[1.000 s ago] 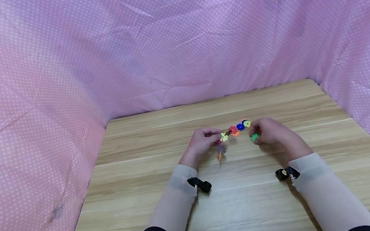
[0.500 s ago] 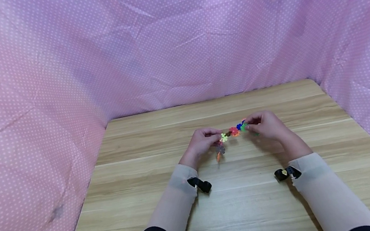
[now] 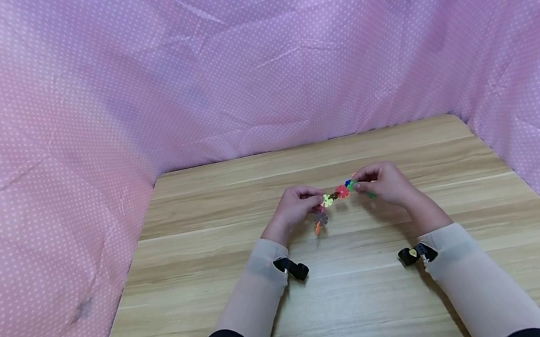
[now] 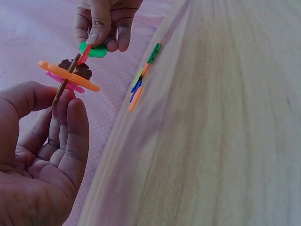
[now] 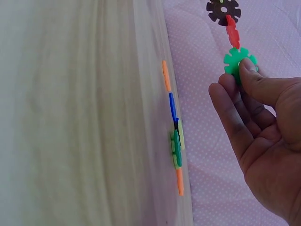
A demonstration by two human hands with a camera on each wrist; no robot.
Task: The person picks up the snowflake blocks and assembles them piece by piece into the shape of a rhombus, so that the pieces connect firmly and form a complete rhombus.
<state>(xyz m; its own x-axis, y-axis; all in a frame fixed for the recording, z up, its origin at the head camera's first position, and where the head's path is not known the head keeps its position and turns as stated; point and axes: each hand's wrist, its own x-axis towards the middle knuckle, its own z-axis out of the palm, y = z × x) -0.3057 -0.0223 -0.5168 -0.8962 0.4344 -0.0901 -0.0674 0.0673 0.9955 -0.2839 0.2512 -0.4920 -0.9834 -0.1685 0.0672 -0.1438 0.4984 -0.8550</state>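
Notched, flower-like plastic interlocking discs are joined in a small cluster between the hands. My left hand [image 4: 49,141] pinches a brown disc [image 4: 61,89] between thumb and fingertips. Orange [image 4: 87,83] and pink discs sit on that cluster, and a red disc [image 5: 233,32] extends from a dark brown disc [image 5: 224,9]. My right hand [image 5: 268,108] pinches a green disc [image 5: 233,60] with its thumb and finger. The green disc's edge meets the end of the red disc; whether their notches are engaged I cannot tell. In the head view, a yellow-green disc [image 3: 327,200] shows beside the left fingertips.
Several more discs lie in a row on the wooden table [image 3: 292,306], among them blue [image 5: 172,106], dark green [image 5: 177,148] and orange [image 5: 165,75] ones. Pink dotted cloth [image 3: 253,65] hangs behind the table and along both sides.
My right hand has moved left and slightly away from the body, bringing the green disc up to the red disc. My left hand stays almost still, holding the cluster.
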